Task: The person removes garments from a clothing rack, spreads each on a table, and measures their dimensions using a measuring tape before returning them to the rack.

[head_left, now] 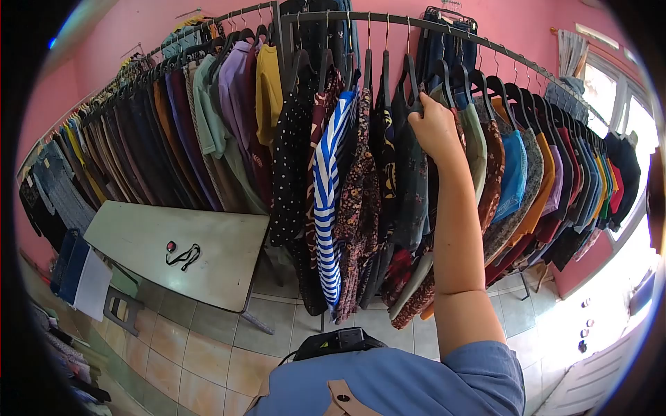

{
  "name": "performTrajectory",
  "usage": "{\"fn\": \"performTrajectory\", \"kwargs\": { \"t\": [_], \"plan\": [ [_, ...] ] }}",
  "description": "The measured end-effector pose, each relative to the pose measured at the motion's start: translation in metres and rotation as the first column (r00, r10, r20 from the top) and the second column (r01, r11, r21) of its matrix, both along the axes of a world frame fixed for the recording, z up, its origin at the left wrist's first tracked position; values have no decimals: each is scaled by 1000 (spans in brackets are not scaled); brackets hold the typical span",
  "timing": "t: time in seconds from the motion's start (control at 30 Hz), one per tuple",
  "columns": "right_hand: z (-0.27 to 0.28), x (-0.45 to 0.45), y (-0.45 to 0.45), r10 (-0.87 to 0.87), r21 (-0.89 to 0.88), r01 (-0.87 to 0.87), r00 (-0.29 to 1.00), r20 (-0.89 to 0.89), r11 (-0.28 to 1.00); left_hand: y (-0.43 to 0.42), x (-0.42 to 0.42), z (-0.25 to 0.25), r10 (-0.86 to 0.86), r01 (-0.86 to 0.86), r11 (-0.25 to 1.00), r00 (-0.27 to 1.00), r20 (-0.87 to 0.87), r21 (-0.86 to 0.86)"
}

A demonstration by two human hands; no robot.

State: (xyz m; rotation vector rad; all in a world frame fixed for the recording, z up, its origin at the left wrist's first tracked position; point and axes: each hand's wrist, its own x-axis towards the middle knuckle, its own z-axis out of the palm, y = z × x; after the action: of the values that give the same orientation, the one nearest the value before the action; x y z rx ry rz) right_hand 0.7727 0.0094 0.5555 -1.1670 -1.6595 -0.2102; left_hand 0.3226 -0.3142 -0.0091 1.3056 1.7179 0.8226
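My right hand [434, 128] reaches up to the rack, its fingers closed at the shoulder of a dark patterned garment [411, 180] on a black hanger [408, 78]. To the left of this garment hang a blue-and-white striped garment [327, 208], a floral one [359, 208] and a black polka-dot one [290, 152]. Just right of my forearm are a pale green garment [474, 149] and a brown patterned one [492, 166]. My left hand is out of view.
A metal clothes rail [378, 16] carries many hangers. A second row of clothes [149, 139] runs along the left wall. On the pale table [208, 236] lies a small object with a black strap [184, 256]. A bright window [603, 90] is at right.
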Motion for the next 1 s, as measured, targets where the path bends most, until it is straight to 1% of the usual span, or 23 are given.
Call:
{"fn": "performTrajectory", "kwargs": {
  "t": [0.1,0.17,0.23,0.3,0.33,0.4,0.43,0.5,0.53,0.57,0.63,0.67,0.73,0.77,0.8,0.83,0.87,0.9,0.93,0.97,1.0],
  "plan": [
    [5,6,-4,3,-42,-2,999,37,999,-6,-3,-1,16,-16,1000,1000,-12,1],
    [24,11,-26,-155,-133,163,986,67,978,-6,-7,3,25,-25,1000,999,-24,6],
    [25,34,0,-361,55,357,928,93,932,-11,-8,5,38,-38,999,999,-34,6],
    [23,54,23,-349,-46,355,931,110,934,-19,-8,5,52,-52,999,998,-42,4],
    [16,68,42,-347,-50,354,931,112,934,-23,-7,6,59,-59,998,997,-46,4],
    [2,87,79,-124,-196,145,985,116,970,-31,-5,7,73,-73,997,996,-52,4],
    [5,86,81,-120,-200,142,986,119,969,-36,-4,5,81,-81,997,995,-54,4],
    [16,82,83,-100,-175,98,995,1,980,-43,-1,2,105,-104,995,993,-55,12],
    [26,84,85,-101,-161,101,995,12,982,-47,0,2,117,-116,993,991,-58,14],
    [35,83,88,-153,-144,154,988,19,977,-53,0,3,128,-128,992,990,-61,13],
    [35,97,133,-71,-237,86,995,68,968,-61,4,5,144,-144,990,987,-68,10],
    [26,98,137,-70,-242,86,995,73,966,-65,7,2,150,-149,989,986,-69,8],
    [6,99,140,31,-310,-10,997,65,951,-74,10,-1,160,-160,987,984,-74,1],
    [-11,99,129,52,-297,-33,997,59,954,-79,11,-2,167,-167,986,983,-76,-1],
    [-35,100,120,86,-212,-66,993,85,975,-83,12,-4,176,-177,984,981,-77,-1],
    [-59,102,106,206,-264,-196,978,10,944,-86,14,-6,186,-187,982,979,-78,-1],
    [-91,99,84,207,-199,-224,973,-106,954,-90,17,-8,197,-198,980,977,-78,0],
    [-108,93,41,284,-221,-323,940,-190,920,-91,22,-8,208,-208,978,975,-78,2],
    [-140,88,15,321,-196,-407,876,-360,892,-94,26,-8,217,-217,976,973,-80,2],
    [-157,84,-18,274,-307,-424,861,-427,852,-98,29,-7,222,-223,975,971,-85,1],
    [-212,92,-21,206,-281,-323,903,-377,904,-101,32,-4,224,-226,974,970,-91,-5]
  ]
}}
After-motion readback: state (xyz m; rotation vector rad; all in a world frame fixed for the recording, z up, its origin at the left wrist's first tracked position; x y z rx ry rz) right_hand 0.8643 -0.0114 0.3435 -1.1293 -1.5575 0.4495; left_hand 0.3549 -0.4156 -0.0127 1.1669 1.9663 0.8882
